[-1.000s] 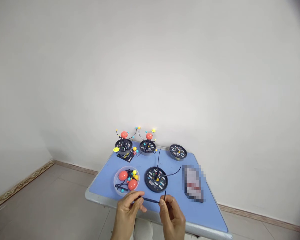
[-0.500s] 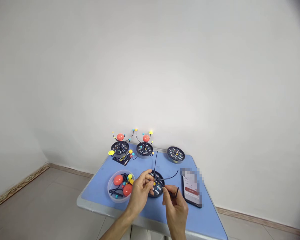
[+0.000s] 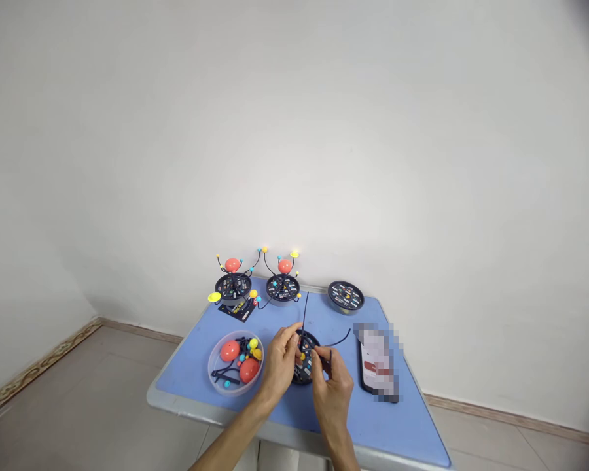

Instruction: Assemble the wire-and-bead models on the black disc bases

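At the front middle of the table lies a round black base (image 3: pixel 303 375) printed with small planets, partly hidden by both hands. My left hand (image 3: pixel 277 363) is closed over its left side, fingertips pinching the foot of a thin black rod assembly (image 3: pixel 305 309) near the centre. One rod points up and away; another curved black rod (image 3: pixel 342 339) reaches out to the right. My right hand (image 3: pixel 332 386) is closed on a short black rod (image 3: pixel 330 357), its thumb and finger brought close to the middle of the base. The exact joint between them is hidden by the fingers.
Left of the hands, a clear plastic bowl (image 3: pixel 211 378) holds red, yellow and blue balls and black rods. Two planet models (image 3: pixel 233 288) (image 3: pixel 283 288) stand at the back, near a black card (image 3: pixel 243 311). Another black base (image 3: pixel 346 296) is back right; a phone (image 3: pixel 373 366) lies right.
My right hand has moved left and slightly up, bringing its black rod to the centre of the base. My left fingers have closed in around the upright rod's foot. The view has shifted slightly.
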Tool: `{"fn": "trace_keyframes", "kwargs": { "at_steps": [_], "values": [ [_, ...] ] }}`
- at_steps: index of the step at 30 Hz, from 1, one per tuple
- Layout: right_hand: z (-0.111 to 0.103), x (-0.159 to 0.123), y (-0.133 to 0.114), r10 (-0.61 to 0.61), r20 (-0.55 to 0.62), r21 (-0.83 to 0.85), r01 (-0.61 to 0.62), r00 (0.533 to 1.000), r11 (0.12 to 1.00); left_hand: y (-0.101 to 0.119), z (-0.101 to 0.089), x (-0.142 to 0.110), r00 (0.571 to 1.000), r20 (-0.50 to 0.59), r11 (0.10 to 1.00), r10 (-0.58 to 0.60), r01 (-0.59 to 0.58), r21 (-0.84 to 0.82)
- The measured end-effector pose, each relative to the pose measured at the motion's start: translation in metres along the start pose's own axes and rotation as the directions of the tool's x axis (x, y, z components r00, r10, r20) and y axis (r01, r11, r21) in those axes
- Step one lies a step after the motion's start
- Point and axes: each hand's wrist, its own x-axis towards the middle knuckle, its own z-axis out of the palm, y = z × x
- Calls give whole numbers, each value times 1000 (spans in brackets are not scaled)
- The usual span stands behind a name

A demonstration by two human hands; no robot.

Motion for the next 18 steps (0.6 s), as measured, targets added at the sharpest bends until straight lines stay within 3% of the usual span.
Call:
{"fn": "trace_keyframes", "kwargs": {
  "at_steps": [7, 18],
  "values": [
    [4, -5, 5, -20, 35, -17, 21, 999, 1000, -1, 2, 5, 998, 51, 999, 28, -29, 25],
    [2, -1, 1, 30, 85, -59, -25, 996, 998, -2, 1, 19, 992, 106, 996, -62, 55, 68]
  ]
}}
